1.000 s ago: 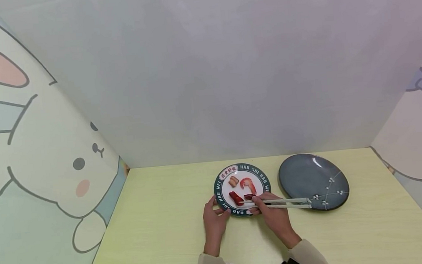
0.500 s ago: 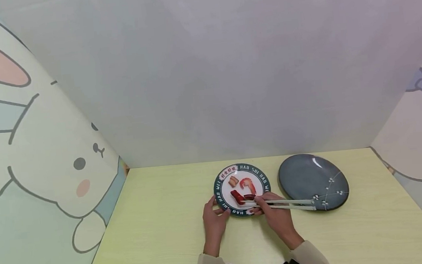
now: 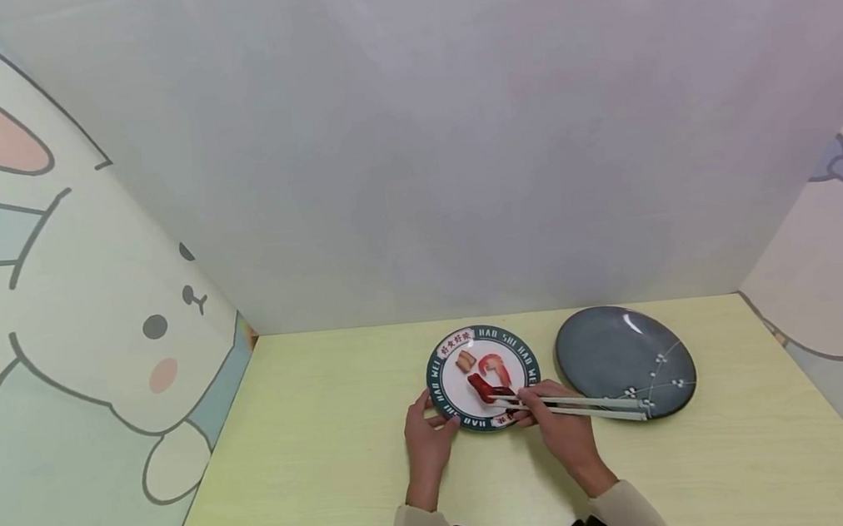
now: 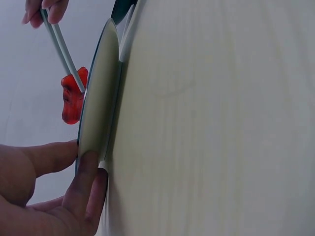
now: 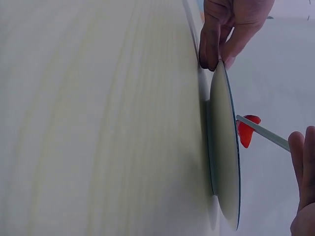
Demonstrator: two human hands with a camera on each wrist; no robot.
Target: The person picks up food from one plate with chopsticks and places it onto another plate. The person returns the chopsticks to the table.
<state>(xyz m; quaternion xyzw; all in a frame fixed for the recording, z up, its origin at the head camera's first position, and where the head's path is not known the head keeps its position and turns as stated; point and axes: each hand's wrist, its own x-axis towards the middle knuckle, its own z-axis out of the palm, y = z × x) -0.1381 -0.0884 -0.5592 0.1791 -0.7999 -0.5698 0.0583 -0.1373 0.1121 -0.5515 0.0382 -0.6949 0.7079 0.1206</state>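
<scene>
My left hand pinches the lower left rim of a small plate with a green lettered border, thumb above and fingers below in the left wrist view. In my right hand is a pair of pale chopsticks, their tips at a glossy red piece of food. The left wrist view shows this red piece standing out over the plate's edge beside the chopsticks. A darker red piece lies by the right fingers, partly covered. A shrimp and a small pork piece lie farther back.
Right of the small plate sits a larger dark blue-grey plate with a white blossom pattern; the chopsticks' rear ends overlap its near edge. Both plates stand on a pale wooden table. A grey wall rises behind its far edge.
My right hand and the chopsticks have shifted right, and the glossy red piece has moved right and slightly back with the tips. The left hand and both plates have stayed put.
</scene>
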